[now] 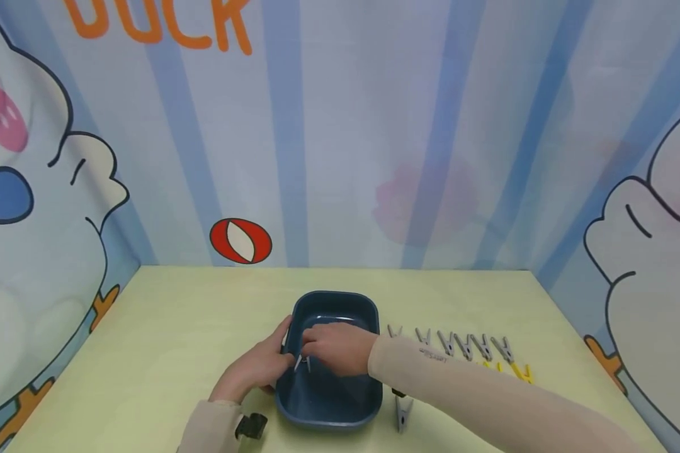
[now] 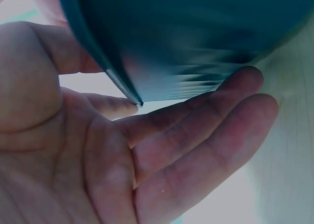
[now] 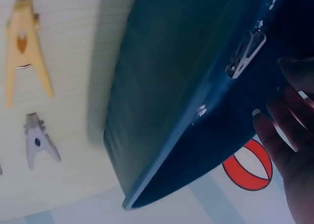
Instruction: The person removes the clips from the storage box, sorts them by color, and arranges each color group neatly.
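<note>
A dark blue rectangular bin (image 1: pixel 331 402) stands on the table in the head view. My left hand (image 1: pixel 260 365) holds its left side, thumb over the rim; in the left wrist view, the other fingers (image 2: pixel 196 150) extend beside and below the outer wall. Reaching across the bin, my right hand (image 1: pixel 340 349) pinches a light grey clothespin (image 1: pixel 308 365) near the left inner wall. Another grey clothespin (image 3: pixel 245 54) shows at the bin's near wall in the right wrist view; I cannot tell whether it is clipped there. My right forearm hides part of the bin's right rim.
Several grey clothespins (image 1: pixel 481 347) lie in a row right of the bin, with yellow ones (image 1: pixel 522 374) partly behind the right sleeve. One grey clothespin (image 1: pixel 402 415) lies near the bin's front right corner. A printed curtain (image 1: pixel 340 157) borders the table's back.
</note>
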